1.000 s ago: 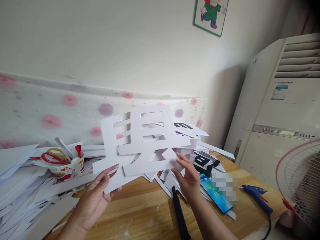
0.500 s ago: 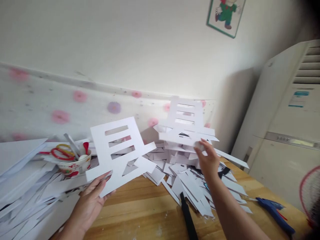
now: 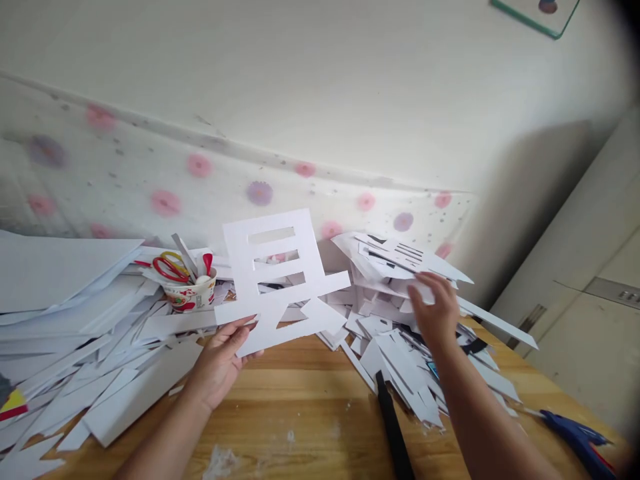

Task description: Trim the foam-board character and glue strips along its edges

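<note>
Head cam, only view: L hand point(image 3: 225, 363) is clamped on the lower L corner of a white cut-out point(image 3: 273, 302), thumb on the front, other fingers mostly hidden behind. Cut-out is held up, slightly tilted, above the table point(image 3: 285, 387). R hand point(image 3: 437, 310) is at the near edge of the stack point(image 3: 435, 262); thumb & index look a bit apart, but can't tell if they grip an edge.

Handling (my guess): cut-out v light, fairly stiff flat board, not esp slippery, but narrow bars btwn slots could crease or snap. Best hold = broad solid strip along the bottom, or both outer sides; avoid thin bars.

Counts: 1 cut-out in L hand, w/ 3 long slots plus at least 1 opening lower down; stack pieces overlap, no. unclear. 1 cup point(image 3: 190, 300) w/ red- & yellow-handled scissors point(image 3: 170, 270), prob 2 pr but can't confirm. 1 black tool point(image 3: 393, 423), 1 blue glue gun point(image 3: 573, 430). White offcuts point(image 3: 105, 333) both sides, too many to count
</note>
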### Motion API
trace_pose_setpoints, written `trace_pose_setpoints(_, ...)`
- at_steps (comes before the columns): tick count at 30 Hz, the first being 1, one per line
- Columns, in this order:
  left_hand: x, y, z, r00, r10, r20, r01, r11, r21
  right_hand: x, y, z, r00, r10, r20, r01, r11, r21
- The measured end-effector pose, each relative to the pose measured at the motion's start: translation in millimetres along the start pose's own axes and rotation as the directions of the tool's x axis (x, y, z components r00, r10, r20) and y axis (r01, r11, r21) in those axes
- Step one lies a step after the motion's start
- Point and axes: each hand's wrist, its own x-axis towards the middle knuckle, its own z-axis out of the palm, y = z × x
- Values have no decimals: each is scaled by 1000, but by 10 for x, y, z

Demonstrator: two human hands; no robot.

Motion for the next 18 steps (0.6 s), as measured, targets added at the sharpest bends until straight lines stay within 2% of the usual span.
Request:
trace_pose_setpoints(1,-3,-17,6,1000,-4,11,4,1000,11,-150,-151,-8,989,-101,106,91,991,100)
trace_pose_setpoints(3,-14,-54,24,999,-17,34,16,999,39,-426,-422,0,931,-231,282,182,965,188)
trace_pose_setpoints(5,-35,-89,47,997,-38,65,34,997,71,-650,-611,37,873,-238,426,166,966,199)
trace_pose_setpoints(9,-103,-144,99,989,-90,114,76,989,125,-936,-758,130,772,-84,630,-39,983,180)
trace_pose_setpoints(15,-163,-151,157,979,-141,149,113,976,184,-1096,-833,69,697,65,714,-279,942,187)
trace_pose_setpoints(18,-123,-90,108,972,-166,165,139,977,164,-1078,-862,-72,588,72,805,-439,865,243)
